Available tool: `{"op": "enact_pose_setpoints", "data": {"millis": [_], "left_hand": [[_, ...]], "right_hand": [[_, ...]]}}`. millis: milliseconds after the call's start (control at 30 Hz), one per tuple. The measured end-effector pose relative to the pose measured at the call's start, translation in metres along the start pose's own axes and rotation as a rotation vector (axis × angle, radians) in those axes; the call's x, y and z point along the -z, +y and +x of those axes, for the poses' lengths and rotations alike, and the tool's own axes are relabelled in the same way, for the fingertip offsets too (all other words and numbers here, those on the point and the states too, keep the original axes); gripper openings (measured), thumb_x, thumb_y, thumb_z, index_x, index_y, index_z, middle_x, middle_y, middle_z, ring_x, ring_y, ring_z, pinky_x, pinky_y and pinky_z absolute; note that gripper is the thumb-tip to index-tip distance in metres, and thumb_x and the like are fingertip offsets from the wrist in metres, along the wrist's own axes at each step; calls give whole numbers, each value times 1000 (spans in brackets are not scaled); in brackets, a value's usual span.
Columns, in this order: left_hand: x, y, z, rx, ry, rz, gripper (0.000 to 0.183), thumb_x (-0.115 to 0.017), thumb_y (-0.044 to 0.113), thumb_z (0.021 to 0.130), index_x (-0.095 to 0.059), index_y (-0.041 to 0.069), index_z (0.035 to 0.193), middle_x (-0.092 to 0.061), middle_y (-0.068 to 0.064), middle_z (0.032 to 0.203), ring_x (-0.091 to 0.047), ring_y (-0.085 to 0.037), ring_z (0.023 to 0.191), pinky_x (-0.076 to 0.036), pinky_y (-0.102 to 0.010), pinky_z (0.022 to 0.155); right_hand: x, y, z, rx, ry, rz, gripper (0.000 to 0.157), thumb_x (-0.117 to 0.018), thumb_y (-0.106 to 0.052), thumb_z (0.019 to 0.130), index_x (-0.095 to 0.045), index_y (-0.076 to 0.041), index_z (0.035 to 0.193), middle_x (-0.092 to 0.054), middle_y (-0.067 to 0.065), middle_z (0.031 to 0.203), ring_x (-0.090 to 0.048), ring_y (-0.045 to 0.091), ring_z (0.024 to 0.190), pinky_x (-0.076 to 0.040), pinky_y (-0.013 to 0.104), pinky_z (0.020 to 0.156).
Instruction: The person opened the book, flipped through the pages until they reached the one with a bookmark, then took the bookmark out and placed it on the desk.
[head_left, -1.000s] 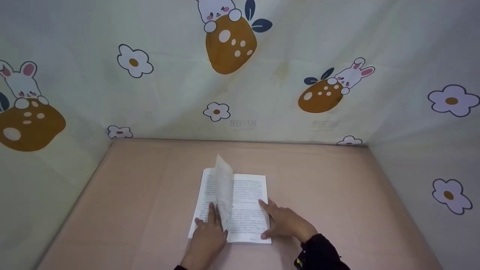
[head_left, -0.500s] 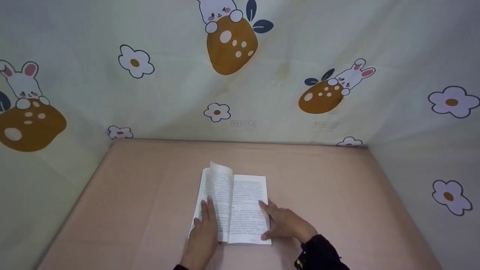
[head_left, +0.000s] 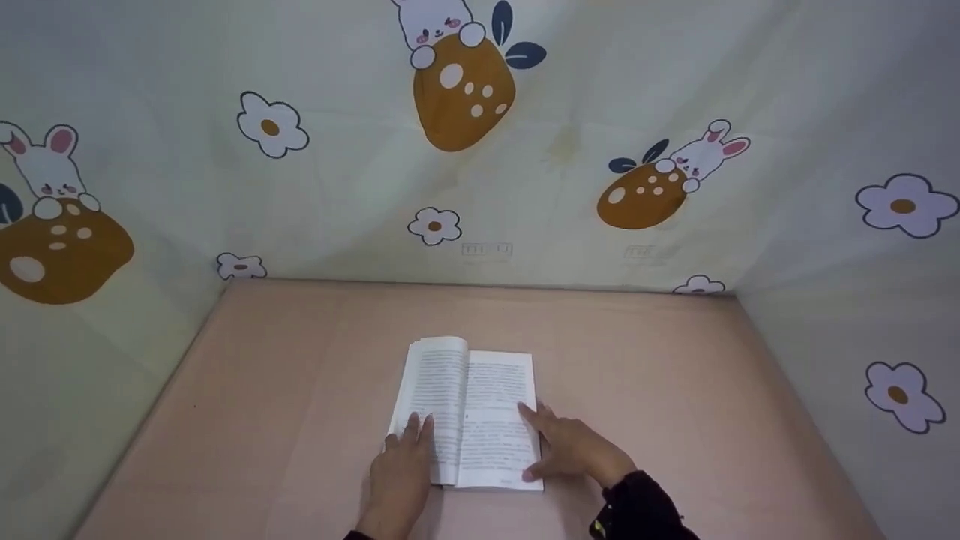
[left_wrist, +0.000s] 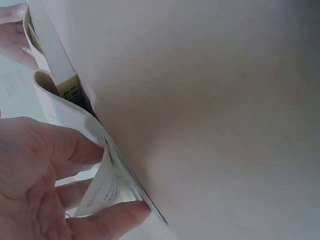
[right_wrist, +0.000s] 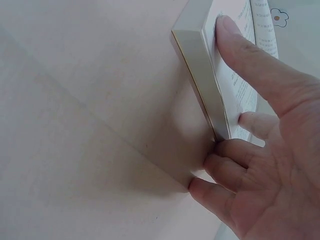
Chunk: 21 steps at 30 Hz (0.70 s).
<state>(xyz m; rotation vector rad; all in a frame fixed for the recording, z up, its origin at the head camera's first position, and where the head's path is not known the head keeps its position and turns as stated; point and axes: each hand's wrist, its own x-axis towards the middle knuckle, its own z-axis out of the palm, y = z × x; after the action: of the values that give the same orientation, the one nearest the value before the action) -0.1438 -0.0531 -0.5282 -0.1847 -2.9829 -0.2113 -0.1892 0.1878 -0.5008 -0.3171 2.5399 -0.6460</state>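
Note:
An open paperback book lies on the table, its pages covered in small print. My left hand rests on the lower part of the left pages, fingers stretched forward. In the left wrist view, a loose page bends up between the thumb and fingers of that hand. At the book's right edge is my right hand, its thumb and index finger pressing the right page. The right wrist view shows the other fingers of this hand beside the book block, at the tabletop.
The pinkish-beige tabletop surrounds the book. Behind it and at both sides hangs a pale cloth printed with rabbits, brown strawberry shapes and flowers.
The page that stood upright near the spine has come down onto the left side. My left hand moved left with it, then slightly back toward me. The right hand has stayed in place.

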Motion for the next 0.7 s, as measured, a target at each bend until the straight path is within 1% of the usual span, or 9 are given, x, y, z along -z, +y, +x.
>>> {"op": "enact_pose_setpoints", "data": {"millis": [33,100,167,233,300,400,467,600,700], "left_hand": [[1,-1,1,1,-5,5,48,-67,6,79,-57,6,126,-56,-19,127,-59,-29,83,-49,-30,49],[3,-2,2,15,-38,4,42,-64,15,84,-58,5,124,-57,-21,125,-59,-36,95,-55,-36,62],[6,-2,4,25,-71,15,44,-60,29,87,-59,2,122,-58,-24,123,-55,-42,107,-53,-44,79],[8,0,5,40,-99,15,58,-56,44,86,-59,-2,121,-57,-27,121,-49,-47,116,-46,-50,93],[7,4,5,46,-114,20,75,-51,57,83,-57,-9,119,-56,-31,120,-47,-46,118,-42,-49,98],[4,9,5,43,-118,9,95,-52,67,76,-51,-17,120,-52,-37,120,-48,-46,117,-46,-44,95],[1,13,3,34,-100,18,102,-53,70,73,-48,-18,123,-51,-40,119,-50,-46,115,-51,-41,88],[-4,18,0,27,-44,56,104,-56,72,70,-43,-11,131,-52,-42,116,-54,-47,107,-56,-37,73],[-7,21,1,21,-33,88,106,-55,75,69,-39,-6,136,-51,-43,116,-55,-48,102,-55,-38,69]], "right_hand": [[0,0,0,-5,2,-3,100,-81,-39,65,-28,-19,147,-19,20,152,-23,37,139,-23,54,111],[0,-1,0,-11,4,-6,100,-81,-40,65,-28,-19,147,-20,21,152,-23,37,140,-23,54,111],[0,-1,0,-8,2,-11,100,-80,-41,65,-28,-19,147,-20,21,152,-23,37,139,-23,54,111],[0,-2,0,-1,-3,-14,100,-80,-42,65,-28,-19,147,-20,21,152,-23,37,139,-23,54,111],[-1,-2,0,10,-5,-17,100,-80,-42,66,-27,-19,147,-20,22,152,-24,37,139,-24,53,111],[-1,-1,-1,24,-3,-25,99,-79,-42,67,-28,-18,147,-20,22,151,-25,37,139,-25,54,110],[-1,0,-2,35,1,-17,99,-79,-42,66,-28,-17,147,-20,23,151,-25,38,138,-24,54,110],[0,1,-2,49,0,-11,101,-80,-42,65,-28,-17,147,-20,25,150,-26,40,137,-24,55,110],[1,2,-3,49,-4,-24,103,-81,-41,63,-28,-17,147,-21,25,150,-27,41,136,-26,55,109]]}}
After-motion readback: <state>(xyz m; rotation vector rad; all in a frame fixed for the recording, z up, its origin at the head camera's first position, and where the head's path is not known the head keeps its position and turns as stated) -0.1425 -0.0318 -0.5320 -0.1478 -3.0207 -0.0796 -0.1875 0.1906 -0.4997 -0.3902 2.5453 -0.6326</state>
